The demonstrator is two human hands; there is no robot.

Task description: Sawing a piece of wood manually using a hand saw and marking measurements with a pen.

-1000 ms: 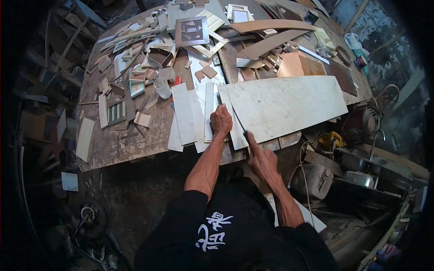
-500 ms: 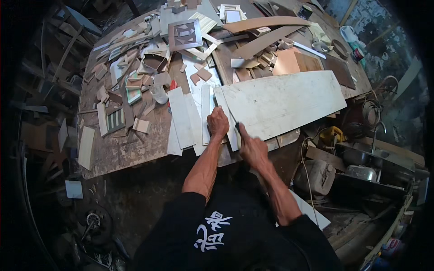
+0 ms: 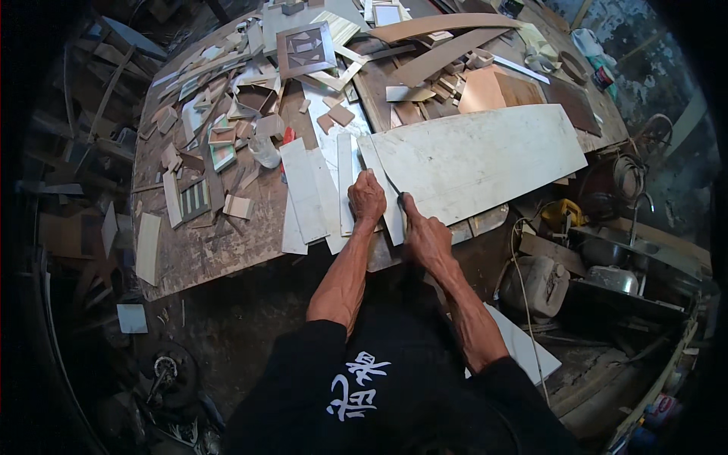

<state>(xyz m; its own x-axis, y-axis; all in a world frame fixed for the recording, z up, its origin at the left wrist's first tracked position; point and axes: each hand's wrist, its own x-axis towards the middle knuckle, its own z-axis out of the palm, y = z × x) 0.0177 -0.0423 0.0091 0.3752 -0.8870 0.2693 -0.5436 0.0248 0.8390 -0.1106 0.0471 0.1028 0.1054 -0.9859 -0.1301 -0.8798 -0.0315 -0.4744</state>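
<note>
A large pale board, tapering toward the right with a curved far edge, lies across the front of the workbench. A dark line separates a narrow strip from its left end. My left hand is closed over the left edge of that strip, its fingers curled under and partly hidden. Just right of it, my right hand grips what looks like a handsaw, seen nearly edge-on with its thin blade along the line. The index finger stretches along the handle, most of which the hand hides.
Pale strips lie left of my hands on the worn workbench. Behind them are wood offcuts, a clear jar and a framed panel. A metal sink and a jerrycan stand at the lower right.
My right hand has moved forward, away from me, with the handsaw along the line. My left hand stays on the strip. The view has shifted slightly.
</note>
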